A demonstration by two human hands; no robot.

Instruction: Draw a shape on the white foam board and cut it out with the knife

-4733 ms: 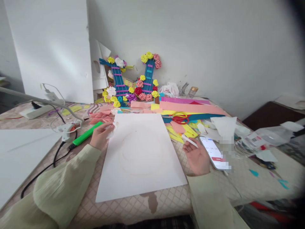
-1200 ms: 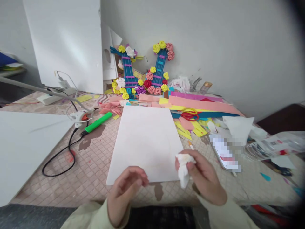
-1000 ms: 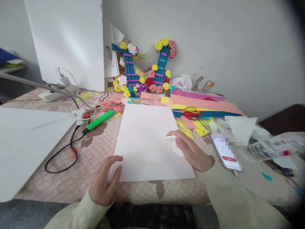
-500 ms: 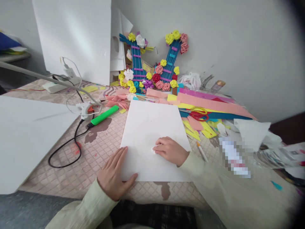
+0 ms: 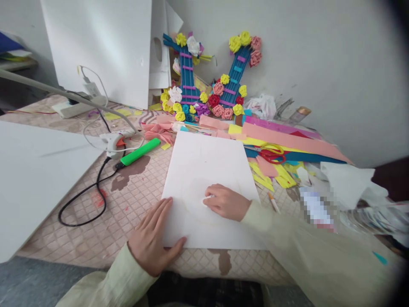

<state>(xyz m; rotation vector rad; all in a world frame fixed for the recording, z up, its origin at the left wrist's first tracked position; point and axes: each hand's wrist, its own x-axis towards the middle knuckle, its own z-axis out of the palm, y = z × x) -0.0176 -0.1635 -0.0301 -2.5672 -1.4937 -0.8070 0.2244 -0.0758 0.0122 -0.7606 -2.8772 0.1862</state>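
While the left hand (image 5: 152,238) lies outspread on white sheet (image 5: 204,149), right hand (image 5: 229,203) curled, fingers (image 5: 213,190) pinching tissue (image 5: 207,198)

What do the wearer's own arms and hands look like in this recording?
The left hand and right hand are both bare, with no gloves. Long, loose, pale grey-green sleeves cover the arms down to about the wrists.

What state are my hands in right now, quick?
Left hand: open, resting on the near left corner of the sheet.
Right hand: closed on a tissue, mostly hidden, over the sheet.
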